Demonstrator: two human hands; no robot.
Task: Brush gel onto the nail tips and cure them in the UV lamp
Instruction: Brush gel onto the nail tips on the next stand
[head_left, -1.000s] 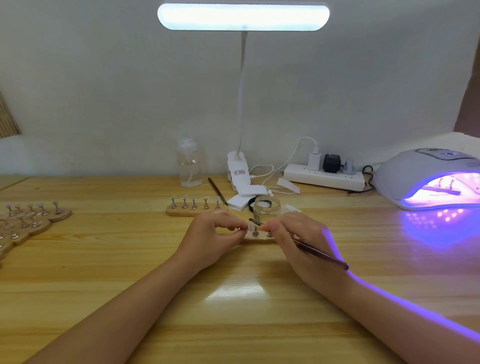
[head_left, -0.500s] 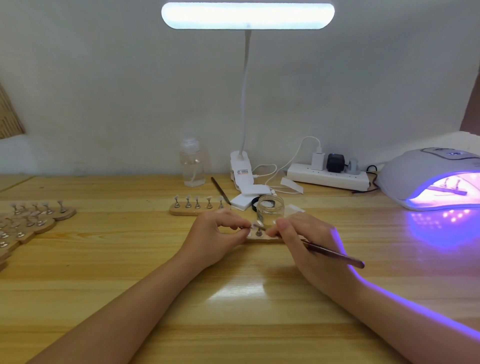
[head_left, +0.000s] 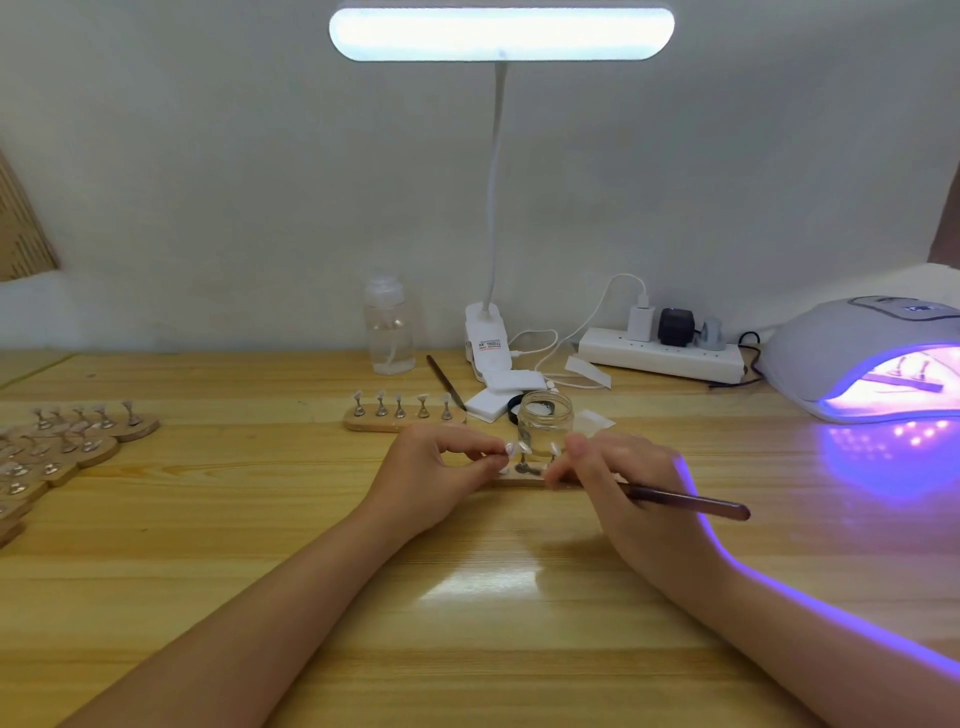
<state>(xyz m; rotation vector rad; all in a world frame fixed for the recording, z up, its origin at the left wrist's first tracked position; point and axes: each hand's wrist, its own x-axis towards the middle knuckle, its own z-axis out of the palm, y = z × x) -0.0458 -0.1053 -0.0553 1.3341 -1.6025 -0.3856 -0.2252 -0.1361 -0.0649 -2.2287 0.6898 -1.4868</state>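
Pale wall rises behind a wooden table (head_left: 260, 571), and a white clip lamp (head_left: 501, 31) shines above the small glass jar (head_left: 545, 423) near the table's middle. On the lamp's clip behind the jar sits a label (head_left: 492, 347) with red and dark print, too small to read; no other writing can be made out. Just in front of the jar lies a wooden holder (head_left: 519, 480) carrying nail tips (head_left: 514, 448) on little metal pegs. The left hand (head_left: 431, 478) rests on the table left of the jar, wrist down, its fingers (head_left: 485, 457) curled in and pinching one peg of that holder. The right hand (head_left: 628, 483), right of the jar, has its fingers bent round a dark brush (head_left: 691, 503), whose handle points away to the right; the bristle end is hidden behind the fingers. Left of the jar and slightly behind stands a second holder (head_left: 402, 418) with five tips. Far right of the jar, the UV lamp (head_left: 857, 353) glows purple, with another holder inside.
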